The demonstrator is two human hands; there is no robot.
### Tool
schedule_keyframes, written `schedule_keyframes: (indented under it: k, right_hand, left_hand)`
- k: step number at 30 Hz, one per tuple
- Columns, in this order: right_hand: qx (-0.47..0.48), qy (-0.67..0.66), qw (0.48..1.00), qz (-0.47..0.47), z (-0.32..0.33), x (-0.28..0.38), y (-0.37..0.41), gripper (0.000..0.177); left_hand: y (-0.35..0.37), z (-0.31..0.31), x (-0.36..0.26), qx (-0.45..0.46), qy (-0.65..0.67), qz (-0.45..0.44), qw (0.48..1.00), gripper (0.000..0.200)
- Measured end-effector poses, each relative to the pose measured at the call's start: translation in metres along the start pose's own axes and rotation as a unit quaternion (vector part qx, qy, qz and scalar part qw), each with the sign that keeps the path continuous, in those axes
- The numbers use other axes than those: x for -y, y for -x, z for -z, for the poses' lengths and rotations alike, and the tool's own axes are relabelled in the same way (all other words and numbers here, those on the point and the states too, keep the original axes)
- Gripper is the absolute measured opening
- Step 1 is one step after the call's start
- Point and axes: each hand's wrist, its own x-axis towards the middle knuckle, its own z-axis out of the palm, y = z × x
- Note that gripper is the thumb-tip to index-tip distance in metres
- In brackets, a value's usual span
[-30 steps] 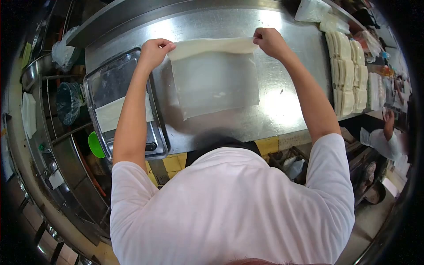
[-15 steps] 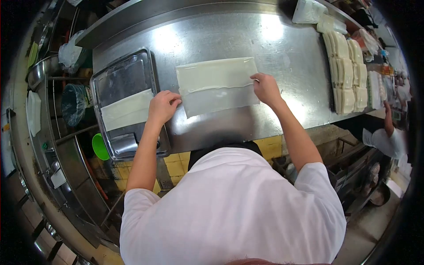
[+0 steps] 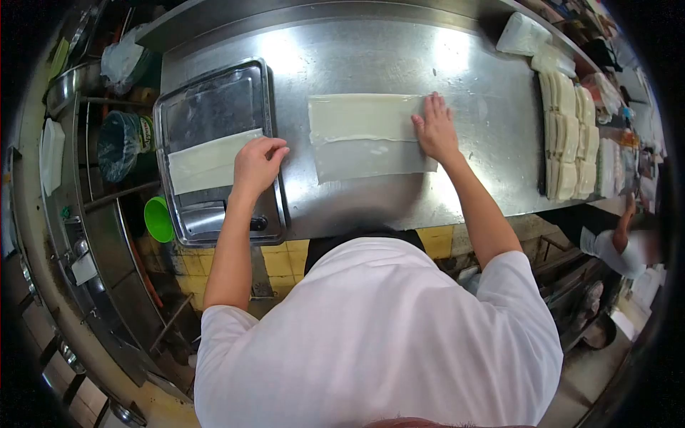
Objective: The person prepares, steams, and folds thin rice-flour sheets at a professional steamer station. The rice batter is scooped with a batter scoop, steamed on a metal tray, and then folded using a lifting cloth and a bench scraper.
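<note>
A thin pale dough sheet (image 3: 374,118) lies on the steel table, its far part folded into a thicker, opaque layer and its near part a thin translucent layer. My right hand (image 3: 437,132) rests flat on the sheet's right edge, fingers stretched out. My left hand (image 3: 258,167) hovers by the right rim of a metal tray (image 3: 214,100), with thumb and fingertips curled together and nothing visible between them. Inside the tray a folded dough strip (image 3: 207,164) lies partly behind that hand. A flat metal scraper-like piece (image 3: 203,220) sits at the tray's near end.
Stacks of pale foam containers (image 3: 567,135) stand at the table's right end, beside plastic-wrapped packs (image 3: 524,34). Left of the table are a green cup (image 3: 158,220) and a plastic-lined bin (image 3: 120,146). Another person (image 3: 619,246) is at far right.
My right hand has gone from pinching the sheet's right edge to lying flat on it. My left hand has moved slightly away from the sheet's left edge. The view has shifted a little.
</note>
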Motion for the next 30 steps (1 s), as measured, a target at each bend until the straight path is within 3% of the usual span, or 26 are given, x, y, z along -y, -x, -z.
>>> schedule_keyframes:
  k: [9, 11, 15, 18, 23, 25, 27, 30]
  right_hand:
    - [-0.009, -0.060, 0.983, 0.174, -0.020, 0.201, -0.023, 0.070]
    - [0.027, -0.043, 0.977, 0.206, -0.021, 0.228, -0.030, 0.075]
    - [0.015, -0.051, 0.980, 0.189, -0.027, 0.212, -0.031, 0.073]
    - [-0.020, -0.030, 0.993, 0.111, -0.014, 0.136, -0.018, 0.070]
    - [-0.035, 0.036, 0.996, -0.079, -0.002, 0.001, -0.008, 0.066]
    - [-0.050, 0.046, 0.995, -0.077, 0.011, -0.001, -0.016, 0.064]
    - [-0.061, 0.053, 0.994, -0.074, 0.031, 0.010, -0.027, 0.061]
    - [-0.003, -0.166, 0.985, -0.051, 0.052, 0.077, -0.058, 0.050]
  left_hand:
    - [-0.066, -0.017, -0.001, -0.021, 0.045, 0.017, 0.999, 0.021]
    - [-0.084, -0.039, 0.005, -0.072, 0.016, -0.032, 0.997, 0.025]
    - [-0.109, -0.065, 0.000, -0.053, -0.010, -0.055, 0.997, 0.027]
    - [-0.123, -0.074, -0.010, 0.053, -0.058, -0.021, 0.997, 0.027]
    - [-0.134, -0.064, -0.030, 0.128, -0.130, -0.021, 0.983, 0.026]
    - [-0.141, -0.065, -0.034, 0.136, -0.144, -0.031, 0.980, 0.027]
    - [-0.145, -0.063, -0.034, 0.196, -0.096, 0.046, 0.975, 0.028]
    - [-0.146, -0.058, -0.033, 0.212, -0.084, 0.037, 0.973, 0.026]
